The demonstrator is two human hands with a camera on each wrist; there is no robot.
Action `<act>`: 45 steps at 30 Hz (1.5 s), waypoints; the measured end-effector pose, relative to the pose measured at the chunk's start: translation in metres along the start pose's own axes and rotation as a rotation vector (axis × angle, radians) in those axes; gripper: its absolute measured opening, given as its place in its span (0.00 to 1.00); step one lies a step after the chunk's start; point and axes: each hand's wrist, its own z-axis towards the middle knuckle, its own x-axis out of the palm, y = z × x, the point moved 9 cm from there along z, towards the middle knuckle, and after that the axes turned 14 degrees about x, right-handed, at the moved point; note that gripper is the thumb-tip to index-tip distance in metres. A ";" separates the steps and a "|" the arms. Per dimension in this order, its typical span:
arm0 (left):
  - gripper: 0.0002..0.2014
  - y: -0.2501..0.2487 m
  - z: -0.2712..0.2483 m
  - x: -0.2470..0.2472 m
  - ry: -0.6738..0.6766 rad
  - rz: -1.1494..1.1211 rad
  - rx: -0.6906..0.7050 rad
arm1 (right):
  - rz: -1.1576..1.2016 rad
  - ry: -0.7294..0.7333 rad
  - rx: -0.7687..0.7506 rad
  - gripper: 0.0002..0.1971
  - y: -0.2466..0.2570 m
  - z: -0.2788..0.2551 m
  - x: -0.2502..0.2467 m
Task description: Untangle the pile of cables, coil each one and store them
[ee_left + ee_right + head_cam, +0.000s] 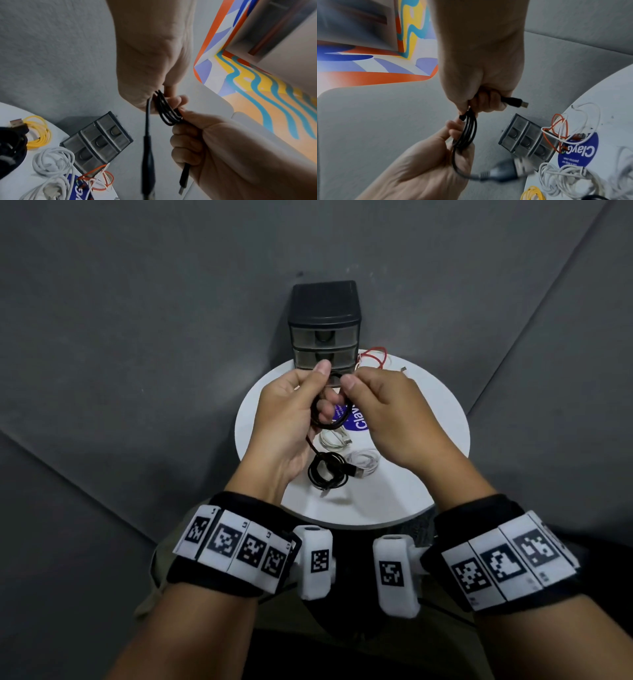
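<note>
Gripping one black cable (pixel 327 419) coil between them, the left hand (pixel 287 419) and right hand (pixel 387 419) hang above the round white table (pixel 442 419), fingers curled round its loops. At twelve o'clock a drawer unit (pixel 324 332) stands at the far rim, orange wire (pixel 375 357) beside it. Coiled black (pixel 327 470) and white cables (pixel 364 460) lie nearer. Grey carpet (pixel 120 354) surrounds the table.
</note>
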 end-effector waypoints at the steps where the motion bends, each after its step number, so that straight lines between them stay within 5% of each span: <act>1: 0.10 -0.002 0.001 0.000 0.014 0.019 0.014 | -0.009 -0.010 -0.006 0.19 0.001 0.000 -0.001; 7: 0.11 -0.005 0.004 -0.002 0.230 0.283 0.017 | -0.081 0.051 -0.003 0.17 -0.005 0.000 -0.004; 11: 0.10 -0.004 0.002 0.002 0.291 0.209 -0.060 | -0.106 0.100 -0.010 0.17 -0.008 -0.001 -0.001; 16: 0.12 0.002 0.000 0.009 0.225 0.025 -0.134 | -0.033 0.151 0.026 0.17 -0.010 0.001 0.007; 20: 0.08 0.000 0.004 0.000 0.113 0.107 -0.125 | 0.137 0.227 0.112 0.19 -0.017 -0.001 0.005; 23: 0.15 -0.006 0.008 -0.005 0.124 0.229 -0.063 | 0.122 0.264 0.091 0.10 -0.020 -0.001 0.001; 29: 0.13 -0.008 0.007 0.000 0.174 0.164 -0.064 | -0.119 0.081 -0.033 0.05 -0.013 -0.003 -0.008; 35: 0.12 -0.016 0.002 0.010 0.281 0.112 -0.063 | 0.055 -0.195 -0.140 0.04 0.003 0.003 -0.034; 45: 0.12 -0.027 -0.001 0.023 0.353 0.158 0.049 | 0.359 -0.201 -0.038 0.05 -0.005 0.000 -0.033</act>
